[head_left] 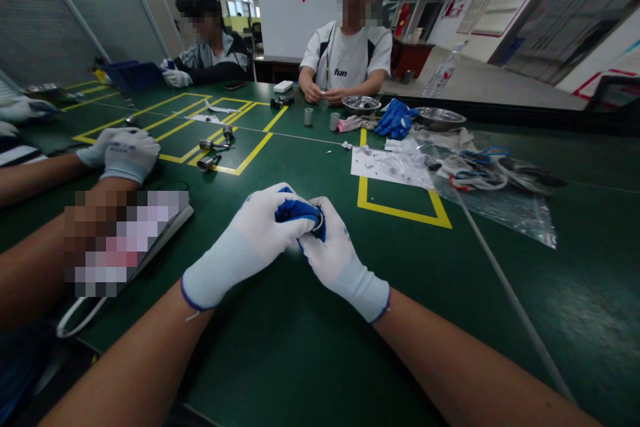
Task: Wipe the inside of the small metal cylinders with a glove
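Note:
My left hand [263, 223], in a white glove with a blue palm, is closed, fingers curled over toward the other hand. Matching glove on, my right hand [334, 250] is closed too and meets it at the fingertips. Between them a small dark thing with a pale curved edge [320, 221] barely shows; the fingers hide most of it, so its kind cannot be told. Both hands are just above the green table [280, 340]. Ahead and to the left, several shiny metal cylindrical parts [209, 162] lie by the yellow tape.
A co-worker's gloved hands [131, 152] are close on my left, beside a blurred-out device [165, 233] with a white cable. Ahead right are a white paper [390, 167], plastic bags [520, 213], blue gloves [395, 119] and metal bowls [440, 118]. Two people sit opposite.

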### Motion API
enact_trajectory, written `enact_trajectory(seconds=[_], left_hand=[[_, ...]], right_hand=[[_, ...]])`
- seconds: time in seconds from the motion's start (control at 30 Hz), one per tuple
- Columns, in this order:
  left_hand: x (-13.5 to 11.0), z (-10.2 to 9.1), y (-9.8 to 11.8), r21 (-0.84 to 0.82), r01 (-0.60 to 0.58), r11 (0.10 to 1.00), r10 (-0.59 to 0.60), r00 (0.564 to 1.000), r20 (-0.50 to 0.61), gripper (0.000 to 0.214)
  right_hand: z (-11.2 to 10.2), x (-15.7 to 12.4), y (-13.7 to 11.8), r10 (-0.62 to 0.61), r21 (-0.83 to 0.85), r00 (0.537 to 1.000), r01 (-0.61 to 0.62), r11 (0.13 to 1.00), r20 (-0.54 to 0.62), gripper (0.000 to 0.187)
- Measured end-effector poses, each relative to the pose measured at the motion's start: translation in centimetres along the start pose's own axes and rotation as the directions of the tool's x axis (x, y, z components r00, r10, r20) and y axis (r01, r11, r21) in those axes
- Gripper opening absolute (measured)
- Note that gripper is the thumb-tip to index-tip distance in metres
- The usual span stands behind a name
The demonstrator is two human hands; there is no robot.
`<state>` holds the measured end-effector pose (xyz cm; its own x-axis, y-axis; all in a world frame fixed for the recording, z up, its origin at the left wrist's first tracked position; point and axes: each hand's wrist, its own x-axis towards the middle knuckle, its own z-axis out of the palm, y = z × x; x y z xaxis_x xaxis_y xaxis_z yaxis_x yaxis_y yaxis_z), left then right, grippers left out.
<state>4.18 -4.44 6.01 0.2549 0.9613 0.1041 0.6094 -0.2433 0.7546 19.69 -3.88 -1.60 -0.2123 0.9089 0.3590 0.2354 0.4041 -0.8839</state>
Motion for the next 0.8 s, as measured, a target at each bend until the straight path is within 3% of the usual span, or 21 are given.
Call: enact_trajectory(seconds=[0.47,0.8], left_hand=[[0.34,-0.01,-0.65,-0.154,-0.017,0.988,0.023,0.999,0.039,0.017],[-0.01,0.03,-0.12,0.138,-0.091,0.986,0.092,0.996,-0.002,0.022]], right_hand=[[0.02,0.04,-0.39,0.003,0.031,1.000,-0.003,1.000,0.003,0.014],[0.33,0.02,-0.22,0.015,0.033,1.000,-0.015,0.999,0.007,0.015]])
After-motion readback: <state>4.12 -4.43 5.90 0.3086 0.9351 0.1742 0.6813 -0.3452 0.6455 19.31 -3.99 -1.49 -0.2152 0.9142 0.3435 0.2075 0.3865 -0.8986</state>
